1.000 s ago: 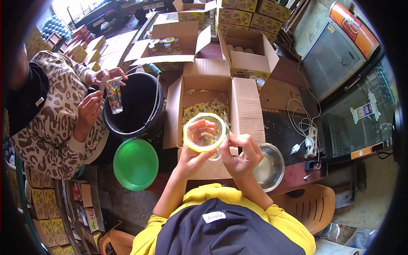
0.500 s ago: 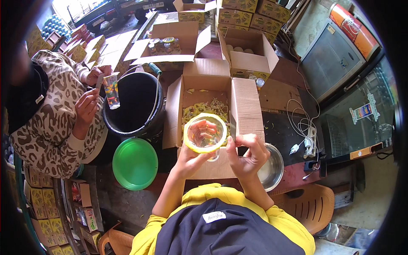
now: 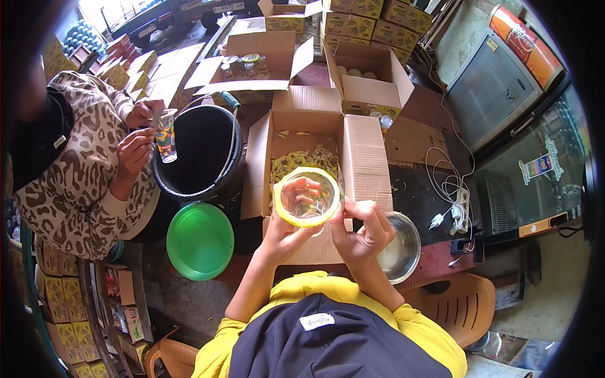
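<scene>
A white tag (image 3: 317,321) with dark lettering shows on the dark cloth (image 3: 328,353) over the person's chest; stacked cartons (image 3: 350,25) bear dark print on yellow, and a fridge (image 3: 498,82) carries a red-and-orange sign (image 3: 520,39) with pale lettering. The left hand (image 3: 280,236) is curled around a clear, round cup (image 3: 307,196) with a yellow rim, its fingers showing through the see-through wall. The right hand (image 3: 362,233) has thumb and forefinger pinched at the cup's right edge, on something thin, too blurred to name. The cup is above the near side of an open cardboard box (image 3: 368,157), hiding part of the crumpled yellow scraps (image 3: 302,160) inside. Left of the box stand a deep black bucket (image 3: 195,145) and a smooth green bowl (image 3: 200,241); a shiny metal bowl (image 3: 408,249) is partly behind the right hand. Beyond the bucket, a co-worker (image 3: 82,164) in a patterned top holds a printed clear tumbler (image 3: 166,138).
</scene>
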Demonstrator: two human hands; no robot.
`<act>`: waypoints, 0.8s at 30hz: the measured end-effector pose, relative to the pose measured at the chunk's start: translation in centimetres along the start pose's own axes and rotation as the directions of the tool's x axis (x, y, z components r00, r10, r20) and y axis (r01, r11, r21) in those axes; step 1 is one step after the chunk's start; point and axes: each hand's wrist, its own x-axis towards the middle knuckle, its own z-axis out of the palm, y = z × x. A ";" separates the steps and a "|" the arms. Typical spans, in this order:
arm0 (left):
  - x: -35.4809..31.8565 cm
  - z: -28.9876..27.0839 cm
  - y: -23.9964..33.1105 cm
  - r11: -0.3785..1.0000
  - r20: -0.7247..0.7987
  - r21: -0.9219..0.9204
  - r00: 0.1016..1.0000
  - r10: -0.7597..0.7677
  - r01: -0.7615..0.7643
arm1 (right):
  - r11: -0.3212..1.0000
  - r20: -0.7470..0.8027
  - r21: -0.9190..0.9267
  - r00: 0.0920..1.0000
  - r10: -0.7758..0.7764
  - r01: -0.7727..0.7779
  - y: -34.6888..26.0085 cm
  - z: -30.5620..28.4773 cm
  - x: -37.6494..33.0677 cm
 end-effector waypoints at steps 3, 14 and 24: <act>-0.1 -0.1 0.1 0.999 0.009 0.049 1.000 -0.009 0.009 | 1.000 0.000 0.000 1.000 0.009 -0.009 -0.1 -0.1 0.2; -0.1 -0.3 0.0 0.994 0.017 0.103 1.000 0.024 -0.026 | 0.991 0.035 0.068 0.993 0.116 -0.118 0.0 -0.5 -0.1; -0.1 -0.2 0.5 0.984 0.043 0.178 0.999 0.008 -0.015 | 0.994 0.030 0.047 0.995 0.098 -0.100 0.2 -0.5 0.0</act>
